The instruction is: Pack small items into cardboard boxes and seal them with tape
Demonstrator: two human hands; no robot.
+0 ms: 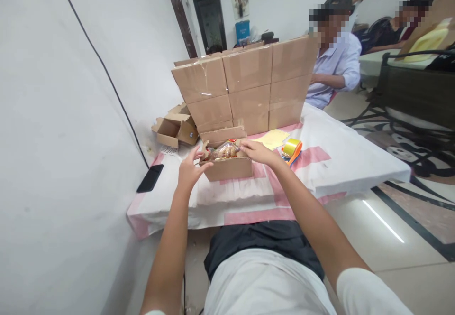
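A small open cardboard box [229,170] stands on the cloth-covered table in front of me, its back flap raised. Inside lies a clear plastic packet [227,151] with brownish contents and red print. At the box's left end is my left hand [191,167], thumb and fingers spread apart beside the rim. My right hand [256,151] is at the other end, its fingers closed on what looks like the right end of the packet. The fingertips there are partly hidden.
Stacked cardboard boxes [249,87] form a wall behind. Left of them lies an open carton [174,130]; a phone [150,178] rests near the wall. A tape dispenser [293,150] and yellow sheets [273,139] lie to the right. A person [337,63] sits beyond the table.
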